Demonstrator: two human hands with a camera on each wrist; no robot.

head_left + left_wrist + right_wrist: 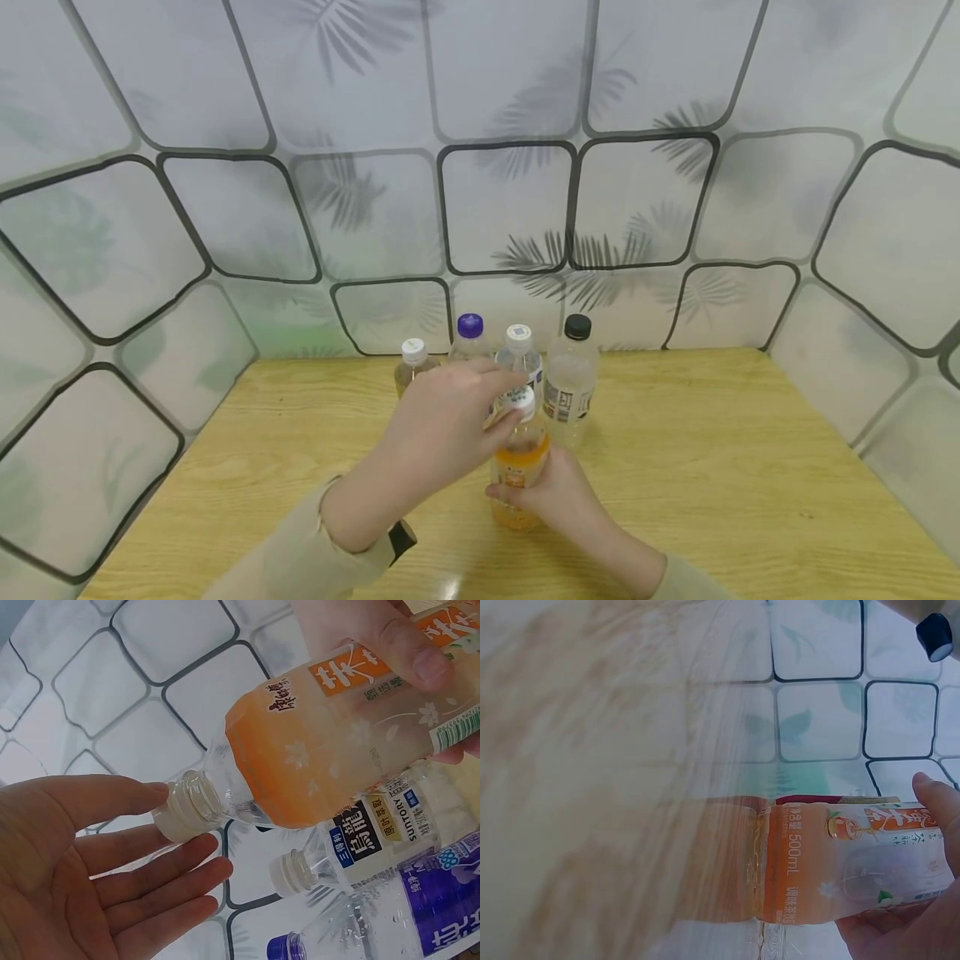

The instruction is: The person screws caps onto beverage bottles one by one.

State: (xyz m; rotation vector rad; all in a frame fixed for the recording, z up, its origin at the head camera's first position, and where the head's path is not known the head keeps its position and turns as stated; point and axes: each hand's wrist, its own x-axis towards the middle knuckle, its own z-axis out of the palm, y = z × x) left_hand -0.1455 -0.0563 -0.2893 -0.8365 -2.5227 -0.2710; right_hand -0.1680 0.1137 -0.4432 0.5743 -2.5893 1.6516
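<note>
I am holding the orange drink bottle (519, 467) upright near the middle of the counter (712, 467), a little toward its near edge, with my right hand (551, 496) wrapped round the lower body of the bottle. My left hand (442, 429) is reaching over the top, and its fingers (150, 796) are lying nearly straight, the tips touching the white cap (189, 806) without closing round it; that grip is wide and holding nothing yet. By my judgement I am at the step of getting hold of the cap, with the bottle already steadied. The next move is calling for my left thumb and fingers to curl round the cap's ribbed side, while my right grip is keeping the body from turning. Behind, along the far edge of the counter, four other bottles are standing in a row: a tea bottle (412, 367), a purple-capped bottle (469, 333), a white-capped bottle (519, 350) and a black-capped bottle (572, 375).
</note>
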